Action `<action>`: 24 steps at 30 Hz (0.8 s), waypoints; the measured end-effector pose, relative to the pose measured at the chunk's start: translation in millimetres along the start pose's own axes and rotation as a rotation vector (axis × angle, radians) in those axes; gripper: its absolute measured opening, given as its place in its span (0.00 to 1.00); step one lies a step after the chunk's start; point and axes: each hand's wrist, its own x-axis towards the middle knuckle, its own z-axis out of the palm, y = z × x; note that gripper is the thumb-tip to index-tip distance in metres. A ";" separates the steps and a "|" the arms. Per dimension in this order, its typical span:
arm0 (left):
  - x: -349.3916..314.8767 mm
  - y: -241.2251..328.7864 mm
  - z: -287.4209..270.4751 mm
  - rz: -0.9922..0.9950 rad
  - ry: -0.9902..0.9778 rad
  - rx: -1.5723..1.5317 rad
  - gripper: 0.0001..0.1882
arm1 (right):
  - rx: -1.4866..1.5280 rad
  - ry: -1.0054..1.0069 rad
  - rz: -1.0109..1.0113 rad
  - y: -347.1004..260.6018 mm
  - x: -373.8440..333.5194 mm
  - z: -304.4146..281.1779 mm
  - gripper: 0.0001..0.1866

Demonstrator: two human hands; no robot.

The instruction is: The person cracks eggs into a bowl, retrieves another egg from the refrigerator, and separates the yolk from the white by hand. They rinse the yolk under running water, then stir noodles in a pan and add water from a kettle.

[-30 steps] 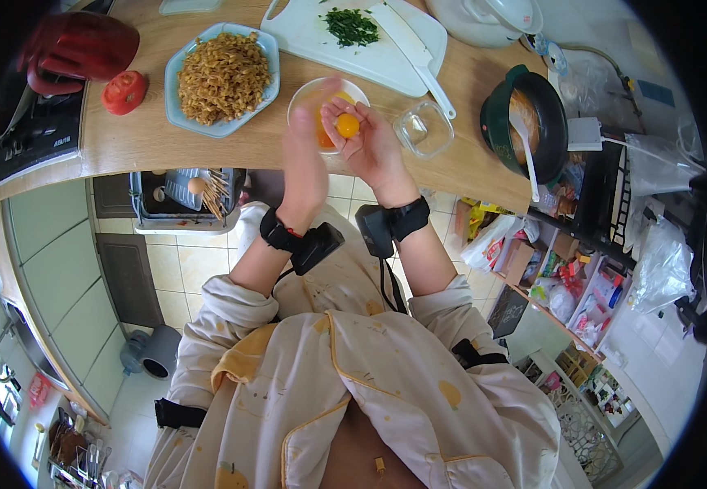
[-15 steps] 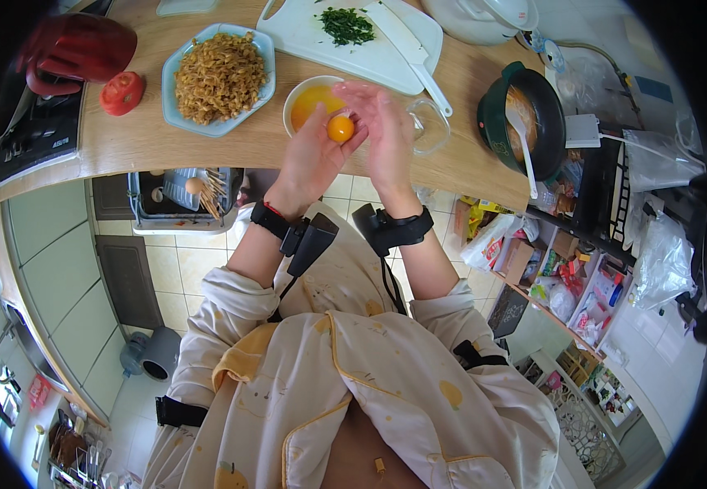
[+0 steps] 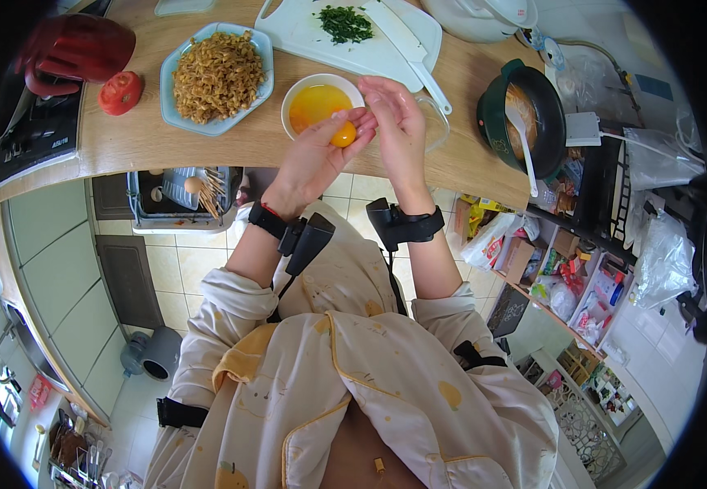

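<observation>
Where visible, a rounded, glossy, deep-orange yolk (image 3: 342, 138)

A rounded, glossy orange yolk (image 3: 343, 137) is held near a white bowl (image 3: 286, 107) of yellow liquid egg (image 3: 317, 99).

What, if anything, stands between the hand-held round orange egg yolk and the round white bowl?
Only the left hand cupping the yolk: a digit overlaps the near rim of the bowl in this view. Nothing else visible stands between.
</observation>
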 end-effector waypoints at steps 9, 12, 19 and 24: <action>-0.1 -3.3 3.6 0.021 0.043 0.028 0.17 | 0.059 -0.003 0.105 -1.1 -3.9 1.2 0.11; -1.0 -3.7 6.9 0.033 0.062 0.038 0.19 | 0.055 -0.008 0.113 -2.0 -3.5 1.7 0.11; 1.9 -1.3 5.6 0.011 0.072 -0.081 0.31 | -0.041 -0.025 0.082 -3.6 -6.0 1.0 0.11; 2.1 2.6 1.4 0.149 -0.011 0.042 0.34 | -0.055 0.109 0.066 7.1 -11.9 8.8 0.14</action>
